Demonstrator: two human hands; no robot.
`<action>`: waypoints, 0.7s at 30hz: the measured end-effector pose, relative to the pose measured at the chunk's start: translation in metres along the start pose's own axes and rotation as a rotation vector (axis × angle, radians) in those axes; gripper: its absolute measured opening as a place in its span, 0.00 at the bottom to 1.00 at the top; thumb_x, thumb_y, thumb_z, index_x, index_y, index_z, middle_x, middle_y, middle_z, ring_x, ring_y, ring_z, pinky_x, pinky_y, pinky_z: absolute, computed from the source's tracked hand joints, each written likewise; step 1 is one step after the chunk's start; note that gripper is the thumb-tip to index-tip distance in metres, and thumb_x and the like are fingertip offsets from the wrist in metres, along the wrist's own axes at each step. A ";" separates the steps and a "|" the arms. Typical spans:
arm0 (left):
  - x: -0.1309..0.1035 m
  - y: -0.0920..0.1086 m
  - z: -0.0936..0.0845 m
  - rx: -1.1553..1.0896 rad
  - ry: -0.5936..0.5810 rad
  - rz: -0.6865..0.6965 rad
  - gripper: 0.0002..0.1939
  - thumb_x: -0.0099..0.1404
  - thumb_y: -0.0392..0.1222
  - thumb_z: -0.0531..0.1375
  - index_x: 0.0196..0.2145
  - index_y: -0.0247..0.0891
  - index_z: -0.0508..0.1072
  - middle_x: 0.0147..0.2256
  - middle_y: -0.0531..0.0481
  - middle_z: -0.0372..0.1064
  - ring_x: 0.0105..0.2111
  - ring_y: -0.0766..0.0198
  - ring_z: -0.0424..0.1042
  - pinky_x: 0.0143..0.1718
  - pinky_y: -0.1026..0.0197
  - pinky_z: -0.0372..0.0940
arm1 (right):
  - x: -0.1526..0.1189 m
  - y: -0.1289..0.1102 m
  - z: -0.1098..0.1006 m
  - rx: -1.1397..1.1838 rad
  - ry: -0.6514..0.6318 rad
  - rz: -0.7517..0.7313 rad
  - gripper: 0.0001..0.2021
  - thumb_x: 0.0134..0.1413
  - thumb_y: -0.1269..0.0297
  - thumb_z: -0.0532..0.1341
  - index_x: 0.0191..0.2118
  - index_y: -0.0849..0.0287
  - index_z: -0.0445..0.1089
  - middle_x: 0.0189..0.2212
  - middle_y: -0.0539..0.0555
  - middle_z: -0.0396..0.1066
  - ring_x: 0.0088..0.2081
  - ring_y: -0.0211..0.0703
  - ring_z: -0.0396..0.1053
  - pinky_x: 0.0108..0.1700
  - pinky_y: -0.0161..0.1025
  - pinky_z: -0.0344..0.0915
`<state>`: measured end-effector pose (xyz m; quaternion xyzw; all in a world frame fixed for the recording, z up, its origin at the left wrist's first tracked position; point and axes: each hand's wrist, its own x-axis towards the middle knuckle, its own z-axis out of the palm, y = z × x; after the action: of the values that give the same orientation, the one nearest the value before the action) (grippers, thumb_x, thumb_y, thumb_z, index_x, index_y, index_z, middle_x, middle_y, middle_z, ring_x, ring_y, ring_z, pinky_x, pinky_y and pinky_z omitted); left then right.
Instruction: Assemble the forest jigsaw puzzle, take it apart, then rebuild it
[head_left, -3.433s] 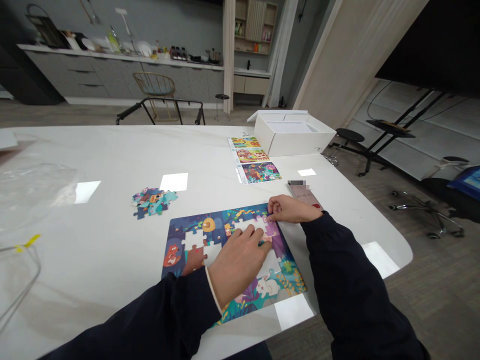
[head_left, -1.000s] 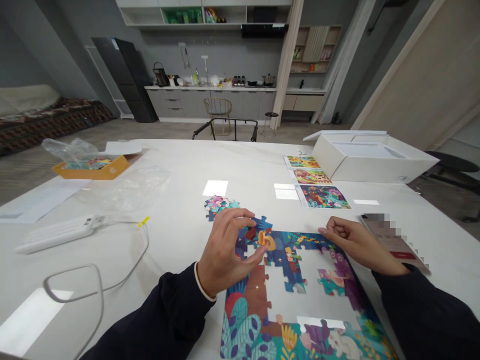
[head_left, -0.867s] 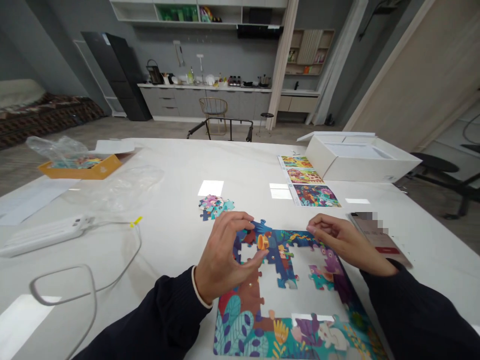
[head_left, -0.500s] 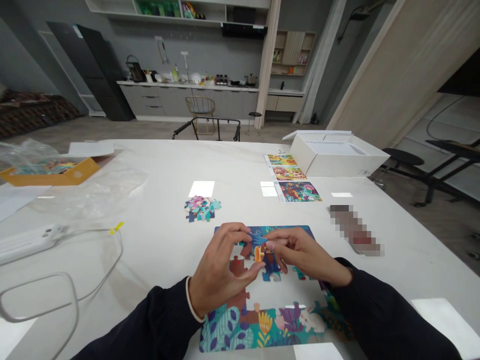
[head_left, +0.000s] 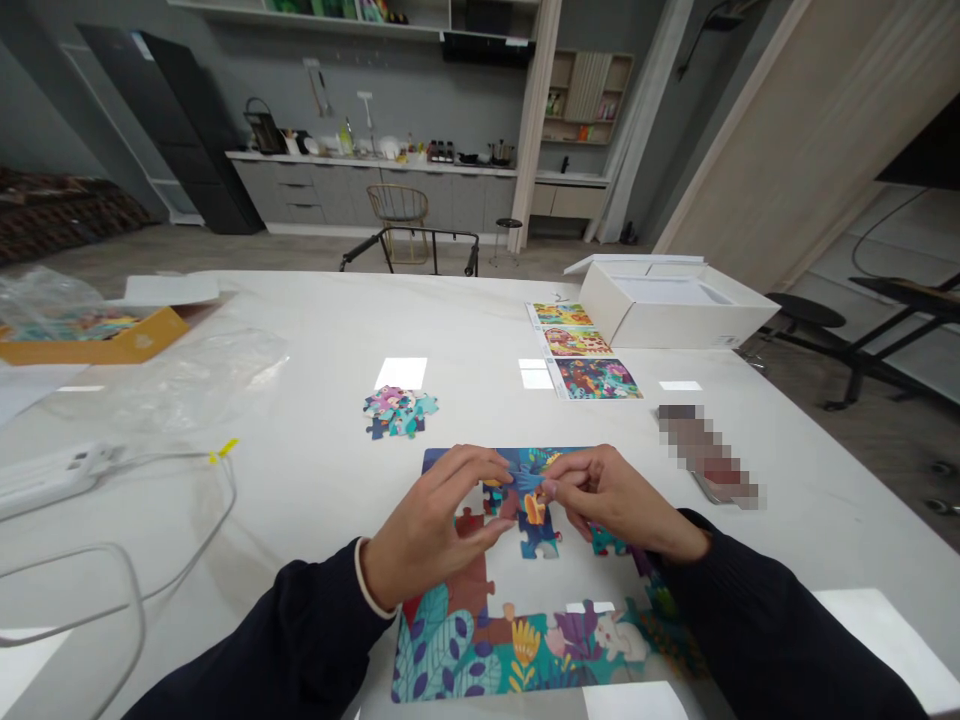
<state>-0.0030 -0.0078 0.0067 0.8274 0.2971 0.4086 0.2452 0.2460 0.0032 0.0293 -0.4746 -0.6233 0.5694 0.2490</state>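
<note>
A partly assembled jigsaw puzzle [head_left: 480, 655] lies on the white table, with bare table showing through its middle. My right hand [head_left: 619, 500] pinches a blue and orange puzzle piece [head_left: 534, 507] over the puzzle's upper part. Just left of that piece, my left hand [head_left: 442, 520] is curved over the puzzle with thumb and fingers apart. Its fingertips are near the piece, with a gap between thumb and index finger. A pile of loose pieces [head_left: 400, 411] sits beyond the puzzle, a little to the left.
Three picture sheets [head_left: 598, 379] lie before an open white box [head_left: 675, 310] at the back right. A partly blurred phone [head_left: 709, 455] is on the right. An orange box [head_left: 127, 343], clear plastic, a white power bank [head_left: 56, 478] and a cable are on the left.
My left thumb and fingers have come away from the piece, which is now in my right hand and slightly farther right. The whole view has shifted a little.
</note>
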 end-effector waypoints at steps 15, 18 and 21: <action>0.005 -0.016 -0.022 0.184 0.050 0.017 0.09 0.68 0.37 0.66 0.45 0.40 0.72 0.46 0.42 0.74 0.49 0.54 0.73 0.52 0.49 0.70 | 0.007 0.006 -0.039 -0.026 0.349 -0.005 0.21 0.56 0.45 0.65 0.37 0.62 0.73 0.21 0.53 0.76 0.15 0.30 0.54 0.18 0.32 0.51; 0.006 -0.026 -0.038 0.274 0.074 -0.037 0.05 0.69 0.37 0.64 0.43 0.40 0.75 0.45 0.43 0.74 0.49 0.53 0.73 0.53 0.48 0.70 | 0.008 0.009 -0.041 -0.082 0.365 0.003 0.21 0.57 0.44 0.64 0.37 0.61 0.73 0.21 0.53 0.75 0.17 0.32 0.57 0.19 0.32 0.53; 0.004 -0.036 -0.048 0.318 0.083 -0.086 0.04 0.69 0.38 0.64 0.42 0.41 0.78 0.45 0.43 0.72 0.49 0.53 0.72 0.53 0.48 0.70 | 0.008 0.011 -0.041 -0.108 0.366 0.008 0.21 0.57 0.44 0.64 0.37 0.61 0.73 0.21 0.53 0.75 0.17 0.33 0.58 0.19 0.32 0.53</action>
<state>-0.0506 0.0277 0.0119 0.8248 0.4029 0.3794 0.1159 0.2812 0.0287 0.0261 -0.5851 -0.5954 0.4405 0.3302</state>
